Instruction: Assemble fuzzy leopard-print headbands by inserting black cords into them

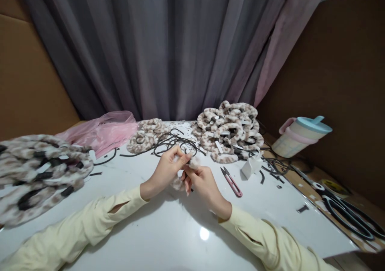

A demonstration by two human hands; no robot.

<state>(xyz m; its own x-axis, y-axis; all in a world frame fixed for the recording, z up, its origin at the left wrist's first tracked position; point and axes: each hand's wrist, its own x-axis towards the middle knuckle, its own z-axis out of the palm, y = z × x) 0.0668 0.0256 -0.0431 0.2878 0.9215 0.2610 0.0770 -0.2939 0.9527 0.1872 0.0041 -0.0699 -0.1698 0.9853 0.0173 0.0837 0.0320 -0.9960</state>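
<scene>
At the middle of the table my left hand pinches a white-and-brown spotted furry tube between thumb and fingers. Just to the right and a little lower, my right hand is closed on the same furry piece, its fingers curled under it. Part of the tube hangs below the hands; a small dark bit shows at the pinch, too small to make out. Beyond my hands lie black cords in a loose tangle. Pink-handled thread snips rest slightly open to the right of my right hand.
Finished-looking furry loops with white tags are heaped at right and left, beside a pink plastic bag. A small white container, a lidded tumbler, large scissors and a tape roll stand or lie at right.
</scene>
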